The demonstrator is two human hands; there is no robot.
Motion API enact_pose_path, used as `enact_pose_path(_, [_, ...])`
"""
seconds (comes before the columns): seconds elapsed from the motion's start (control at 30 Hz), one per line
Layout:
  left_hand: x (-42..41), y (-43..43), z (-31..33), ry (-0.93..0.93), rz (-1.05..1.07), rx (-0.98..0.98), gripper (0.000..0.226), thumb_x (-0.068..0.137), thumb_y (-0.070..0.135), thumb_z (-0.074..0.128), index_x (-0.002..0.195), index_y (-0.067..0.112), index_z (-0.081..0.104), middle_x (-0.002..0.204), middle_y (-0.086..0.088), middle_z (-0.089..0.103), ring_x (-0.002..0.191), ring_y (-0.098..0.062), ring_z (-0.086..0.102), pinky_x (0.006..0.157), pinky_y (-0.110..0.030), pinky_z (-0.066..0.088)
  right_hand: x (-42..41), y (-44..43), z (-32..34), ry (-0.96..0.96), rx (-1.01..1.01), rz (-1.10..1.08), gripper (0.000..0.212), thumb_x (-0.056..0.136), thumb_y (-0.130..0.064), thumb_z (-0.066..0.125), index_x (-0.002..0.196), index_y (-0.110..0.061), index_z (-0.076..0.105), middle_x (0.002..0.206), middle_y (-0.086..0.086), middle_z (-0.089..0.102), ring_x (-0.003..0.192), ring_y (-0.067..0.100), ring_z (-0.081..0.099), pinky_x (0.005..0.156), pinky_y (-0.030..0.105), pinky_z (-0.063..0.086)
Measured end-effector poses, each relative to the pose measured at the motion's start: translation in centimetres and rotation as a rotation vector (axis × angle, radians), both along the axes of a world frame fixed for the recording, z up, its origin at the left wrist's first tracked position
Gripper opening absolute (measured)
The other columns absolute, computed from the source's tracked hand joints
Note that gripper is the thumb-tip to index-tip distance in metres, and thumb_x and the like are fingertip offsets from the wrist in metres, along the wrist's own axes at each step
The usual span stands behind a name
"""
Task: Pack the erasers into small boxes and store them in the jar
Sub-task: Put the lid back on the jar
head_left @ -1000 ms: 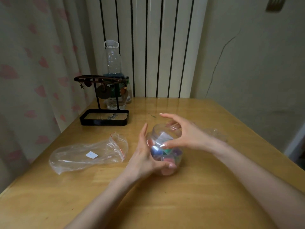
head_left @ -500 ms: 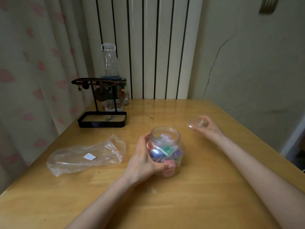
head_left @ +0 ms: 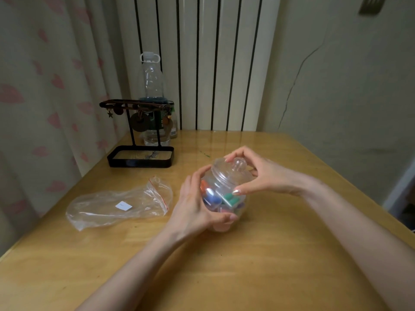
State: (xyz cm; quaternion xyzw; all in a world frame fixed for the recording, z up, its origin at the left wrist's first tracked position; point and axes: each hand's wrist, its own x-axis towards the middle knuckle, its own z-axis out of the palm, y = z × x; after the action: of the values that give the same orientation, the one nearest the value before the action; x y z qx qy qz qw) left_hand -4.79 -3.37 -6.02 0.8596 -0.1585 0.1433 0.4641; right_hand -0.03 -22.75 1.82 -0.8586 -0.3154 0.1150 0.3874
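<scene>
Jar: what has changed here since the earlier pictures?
The right hand fetched the lid from the right, carried it left onto the jar, and grips it there. The left hand holds the jar as before; bag and stand stayed.

No word or number can be read anywhere in this tabletop scene. A small white sticker (head_left: 123, 205) on the clear zip bag (head_left: 96, 212) carries faint marks too small to make out. A barcode (head_left: 173, 132) stands on the small container (head_left: 174, 121) behind the black stand (head_left: 140, 157), its digits illegible. The dark green label (head_left: 162, 122) on the tall plastic bottle (head_left: 151, 79) shows pale print, blurred and partly hidden by the stand.
</scene>
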Motion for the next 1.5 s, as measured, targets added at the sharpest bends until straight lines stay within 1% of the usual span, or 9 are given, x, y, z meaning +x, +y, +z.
enact_pose_path(0.17, [-0.2, 0.0, 0.5, -0.099, 0.038, 0.161, 0.110, 0.049, 0.049, 0.085, 0.139, 0.035, 0.023, 0.130, 0.005, 0.035, 0.118, -0.008, 0.033, 0.093, -0.022, 0.031, -0.3, -0.5, 1.7, -0.077, -0.204, 0.054, 0.077, 0.070, -0.022, 0.080, 0.126, -0.044, 0.033, 0.130, -0.011, 0.037, 0.122, 0.006, 0.039, 0.099, 0.027, 0.041])
enact_pose_path(0.3, [-0.2, 0.2, 0.5, -0.143, 0.057, 0.222, 0.109, 0.049, 0.053, 0.084, 0.139, 0.033, 0.025, 0.132, 0.003, 0.034, 0.117, -0.009, 0.032, 0.093, -0.025, 0.036, -0.8, 0.8, 2.1, -0.165, -0.294, -0.142, 0.072, 0.065, -0.068, 0.060, 0.128, -0.039, 0.040, 0.113, -0.006, 0.053, 0.090, 0.011, 0.060, 0.071, 0.028, 0.056])
enact_pose_path(0.43, [0.0, 0.3, 0.4, -0.123, 0.064, 0.203, 0.111, 0.049, 0.053, 0.084, 0.140, 0.033, 0.023, 0.133, 0.003, 0.033, 0.118, -0.010, 0.032, 0.094, -0.025, 0.034, -0.9, 0.2, 2.2, -0.159, -0.327, -0.007, 0.088, 0.064, -0.059, 0.070, 0.138, -0.050, 0.023, 0.145, -0.009, 0.033, 0.122, 0.009, 0.041, 0.099, 0.031, 0.040])
enact_pose_path(0.6, [0.1, 0.4, 0.4, -0.116, 0.058, 0.193, 0.112, 0.050, 0.052, 0.084, 0.141, 0.033, 0.023, 0.133, 0.003, 0.033, 0.119, -0.011, 0.032, 0.093, -0.025, 0.034, -0.5, 0.3, 2.2, -0.291, -0.405, -0.210, 0.083, 0.063, -0.082, 0.041, 0.136, -0.042, 0.036, 0.128, 0.005, 0.058, 0.096, 0.016, 0.063, 0.088, 0.040, 0.052])
enact_pose_path(0.67, [0.0, 0.4, 0.5, -0.116, 0.060, 0.190, 0.112, 0.050, 0.051, 0.084, 0.141, 0.033, 0.022, 0.133, 0.004, 0.033, 0.118, -0.010, 0.032, 0.093, -0.025, 0.034, -0.7, 0.3, 2.1, -0.194, -0.397, -0.078, 0.083, 0.066, -0.072, 0.056, 0.139, -0.050, 0.024, 0.144, 0.000, 0.043, 0.118, 0.017, 0.053, 0.101, 0.041, 0.044])
enact_pose_path(0.8, [-0.1, 0.4, 0.5, -0.124, 0.049, 0.198, 0.112, 0.050, 0.050, 0.085, 0.141, 0.033, 0.021, 0.132, 0.006, 0.032, 0.119, -0.008, 0.031, 0.093, -0.023, 0.033, -0.8, 0.4, 2.4, -0.285, -0.344, -0.235, 0.080, 0.064, -0.082, 0.039, 0.134, -0.043, 0.039, 0.117, 0.003, 0.062, 0.073, 0.009, 0.068, 0.082, 0.034, 0.055])
enact_pose_path(0.9, [-0.1, 0.5, 0.6, -0.116, 0.046, 0.193, 0.114, 0.050, 0.049, 0.085, 0.142, 0.033, 0.020, 0.132, 0.006, 0.032, 0.118, -0.007, 0.031, 0.094, -0.024, 0.034, -1.1, 0.9, 2.0, -0.188, -0.384, -0.095, 0.082, 0.067, -0.070, 0.054, 0.140, -0.047, 0.025, 0.137, -0.005, 0.045, 0.105, 0.006, 0.050, 0.096, 0.031, 0.043])
enact_pose_path(1.0, [0.0, 0.5, 0.6, -0.111, 0.046, 0.190, 0.115, 0.050, 0.050, 0.084, 0.143, 0.033, 0.018, 0.133, 0.006, 0.032, 0.119, -0.008, 0.031, 0.096, -0.026, 0.035, -1.0, 1.0, 2.1, -0.245, -0.296, -0.254, 0.082, 0.062, -0.078, 0.048, 0.134, -0.039, 0.040, 0.120, -0.003, 0.056, 0.085, 0.010, 0.066, 0.079, 0.029, 0.054])
enact_pose_path(1.5, [0.7, 1.5, 0.8, -0.014, 0.135, 0.266, 0.125, 0.054, 0.054, 0.079, 0.148, 0.022, 0.002, 0.153, -0.005, 0.019, 0.139, -0.020, 0.023, 0.113, -0.038, 0.023, 1.1, 1.6, -1.2, -0.150, 0.041, -0.203, 0.071, 0.066, -0.039, 0.079, 0.126, -0.046, 0.041, 0.126, -0.010, 0.047, 0.109, 0.010, 0.053, 0.082, 0.024, 0.050])
